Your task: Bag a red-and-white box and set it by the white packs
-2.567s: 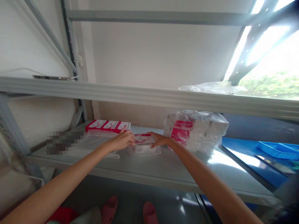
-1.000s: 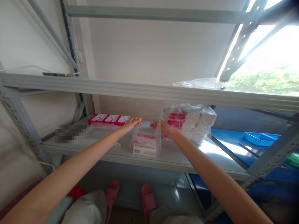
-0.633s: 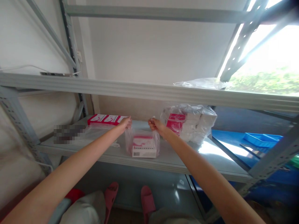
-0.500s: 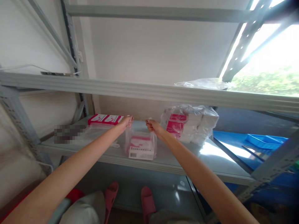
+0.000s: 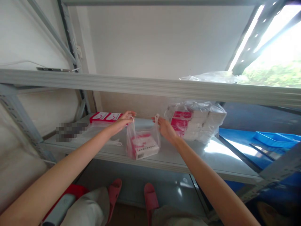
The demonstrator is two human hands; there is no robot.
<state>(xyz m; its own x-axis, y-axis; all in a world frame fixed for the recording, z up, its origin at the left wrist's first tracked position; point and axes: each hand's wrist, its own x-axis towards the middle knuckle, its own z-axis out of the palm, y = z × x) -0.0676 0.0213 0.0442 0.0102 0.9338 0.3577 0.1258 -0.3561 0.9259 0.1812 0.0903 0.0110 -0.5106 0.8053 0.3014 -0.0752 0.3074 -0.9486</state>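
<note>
Clear plastic bag containing a red-and-white carton, standing at the front edge of the grey metal shelf. The left hand and right hand each pinch one upper corner of the bag, spreading its mouth. Behind lie a flat red-and-white box to the left and a plastic-wrapped stack of white cartons to the right.

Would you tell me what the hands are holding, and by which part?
Left hand and right hand hold a clear plastic bag by its top corners.
</note>
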